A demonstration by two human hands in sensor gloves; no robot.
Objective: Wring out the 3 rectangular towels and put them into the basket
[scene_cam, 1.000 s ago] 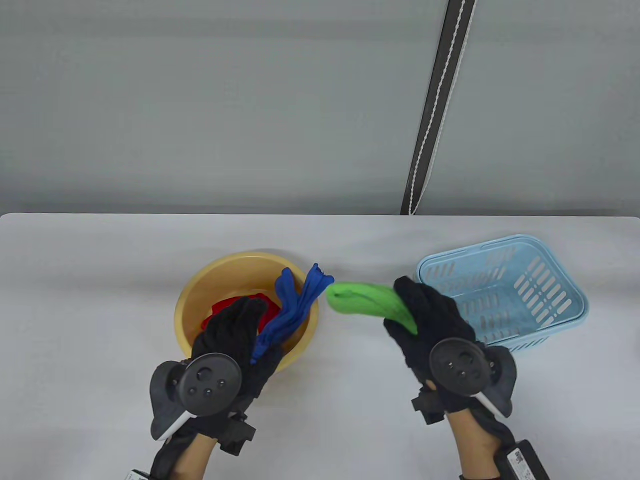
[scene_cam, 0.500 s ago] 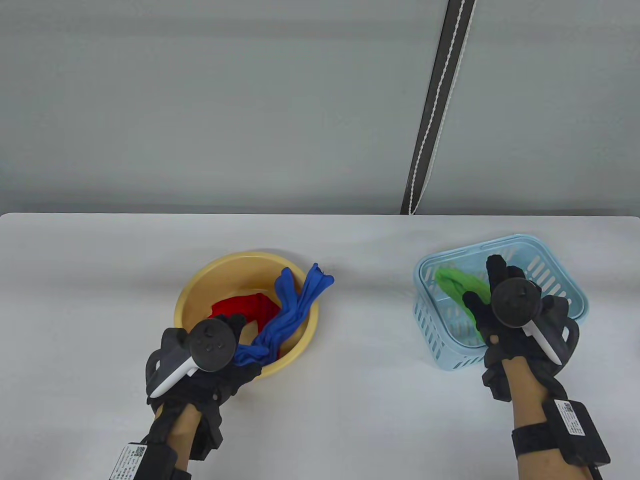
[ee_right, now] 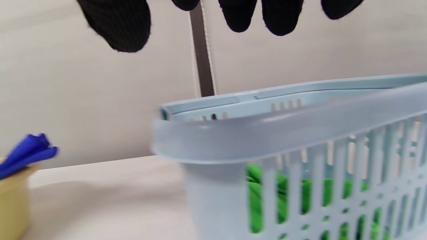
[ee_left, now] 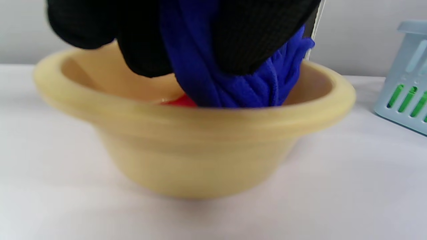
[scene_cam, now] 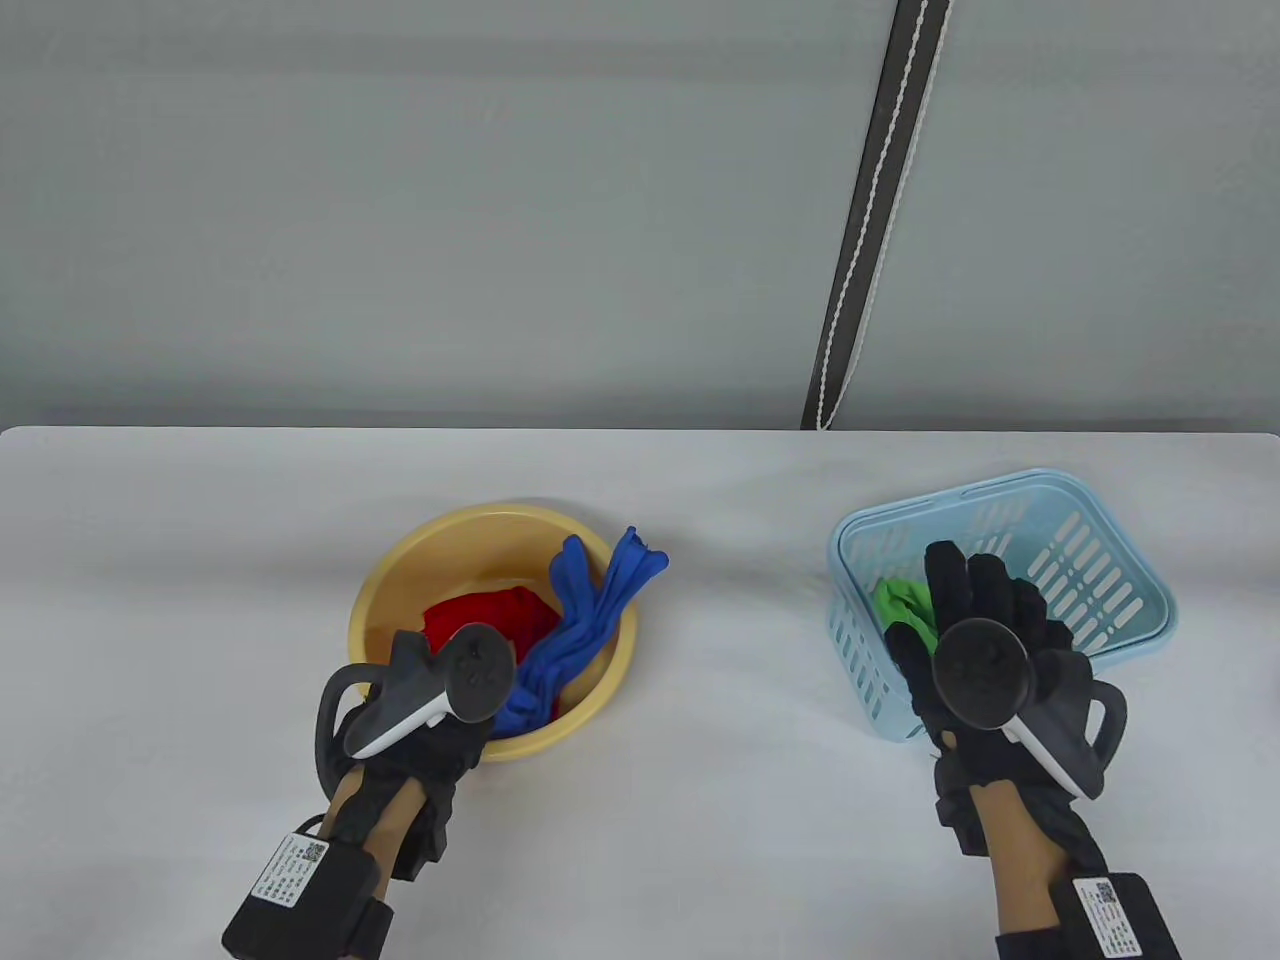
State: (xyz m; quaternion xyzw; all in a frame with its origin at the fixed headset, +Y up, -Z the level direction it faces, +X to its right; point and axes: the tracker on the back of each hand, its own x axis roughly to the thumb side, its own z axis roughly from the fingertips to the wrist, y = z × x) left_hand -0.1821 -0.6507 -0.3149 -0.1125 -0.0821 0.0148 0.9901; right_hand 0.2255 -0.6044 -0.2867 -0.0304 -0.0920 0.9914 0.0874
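Over the yellow basin on the left, the left hand has its gloved fingers curled round the near end of the blue towel and grips it tight (the wrist view shows the cloth bunched between them). That blue towel runs up across the basin and its far end pokes out over the rim, while the red towel lies down inside beside it. Across on the right, the right hand hovers above the light blue basket, fingers straight and spread, holding nothing. Below it the green towel sits inside the basket, green showing through the slots. Basin and basket stand well apart on the white surface.
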